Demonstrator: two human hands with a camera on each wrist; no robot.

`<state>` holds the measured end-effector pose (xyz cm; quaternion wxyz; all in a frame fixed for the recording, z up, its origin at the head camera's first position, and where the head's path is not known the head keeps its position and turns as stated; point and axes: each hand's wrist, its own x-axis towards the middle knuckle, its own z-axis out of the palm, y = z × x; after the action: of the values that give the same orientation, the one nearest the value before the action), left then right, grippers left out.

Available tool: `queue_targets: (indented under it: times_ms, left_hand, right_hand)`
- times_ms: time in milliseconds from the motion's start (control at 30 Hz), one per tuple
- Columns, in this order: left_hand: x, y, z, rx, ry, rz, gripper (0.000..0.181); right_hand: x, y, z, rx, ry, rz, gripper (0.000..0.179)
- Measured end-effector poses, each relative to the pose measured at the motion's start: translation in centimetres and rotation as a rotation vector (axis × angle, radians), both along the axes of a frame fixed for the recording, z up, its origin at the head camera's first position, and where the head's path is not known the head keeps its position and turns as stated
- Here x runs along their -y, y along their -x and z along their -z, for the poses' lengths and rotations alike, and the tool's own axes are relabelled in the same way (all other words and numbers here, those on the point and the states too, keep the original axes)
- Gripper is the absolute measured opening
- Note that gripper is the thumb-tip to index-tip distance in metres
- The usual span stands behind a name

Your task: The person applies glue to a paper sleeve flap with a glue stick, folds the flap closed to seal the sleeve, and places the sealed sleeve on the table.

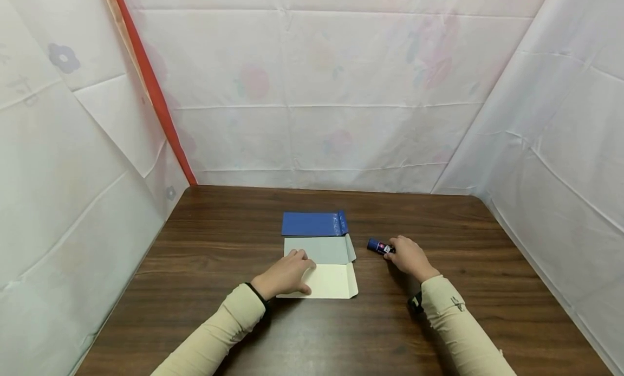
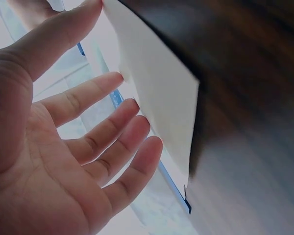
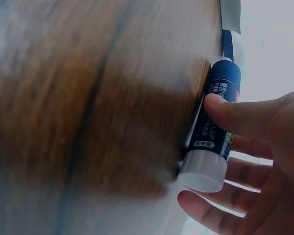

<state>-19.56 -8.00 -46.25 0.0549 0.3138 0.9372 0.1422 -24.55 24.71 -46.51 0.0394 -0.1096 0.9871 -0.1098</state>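
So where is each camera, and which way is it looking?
Head: on the person's head, looking forward and down at the table; both sleeves, left hand on the cream envelope, right hand at the glue stick.
Left wrist: along the open palm at the cream envelope.
Right wrist: along the fingers at the glue stick.
The head view shares the envelope and the glue stick with the wrist views.

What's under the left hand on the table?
The left hand rests on the cream envelope, fingers reaching toward the grey envelope behind it. The cream envelope's left part is covered by the hand.
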Motion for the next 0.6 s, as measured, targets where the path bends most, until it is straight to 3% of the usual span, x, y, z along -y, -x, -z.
queue_targets:
  times_ms: [600]
  left_hand:
    - [0.0,0.12,0.0,0.018,-0.026,-0.015,0.048]
  right_hand:
    - [0.45,-0.08,0.17,-0.073,0.097,-0.002,0.036]
